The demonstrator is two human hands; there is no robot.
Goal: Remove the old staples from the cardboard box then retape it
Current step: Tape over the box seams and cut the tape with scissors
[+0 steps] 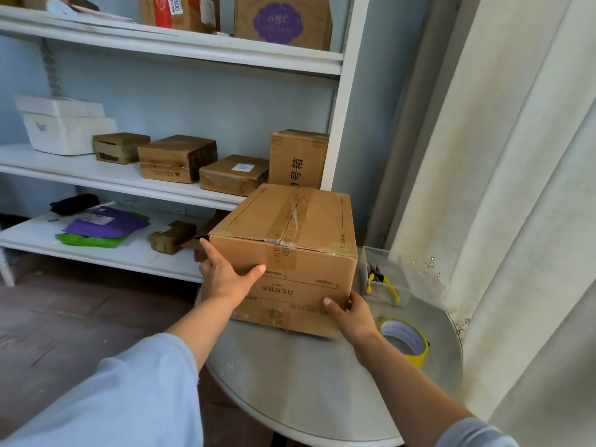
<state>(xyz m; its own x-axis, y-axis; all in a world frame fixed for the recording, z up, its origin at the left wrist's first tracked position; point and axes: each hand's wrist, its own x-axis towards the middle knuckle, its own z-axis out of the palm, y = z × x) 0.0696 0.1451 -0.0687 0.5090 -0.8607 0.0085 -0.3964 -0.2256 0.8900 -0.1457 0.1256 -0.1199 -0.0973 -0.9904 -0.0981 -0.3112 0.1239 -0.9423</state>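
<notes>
Right now a cardboard box (283, 250) sits on the far part of a round table (300, 382), top flaps closed under old clear tape along the centre seam. Left hand (225, 275) lies flat against the box's near left corner, fingers straight, index finger up along the left edge, thumb spread across the near face. Right hand (350, 312) grips the near right bottom corner, thumb on the near face, fingers wrapped round the right side. Hands well apart, one at each near corner.

A yellow tape roll (404, 340) lies flat on the table, just right of the right wrist. A clear plastic tub (385, 280) stands beside the box's right side, holding yellow-handled pliers (379, 282). Staples can't be made out.

Behind the box, white shelves (129, 182) carry several small cardboard parcels (177, 158). Pale curtain (516, 156) hangs on the right.
</notes>
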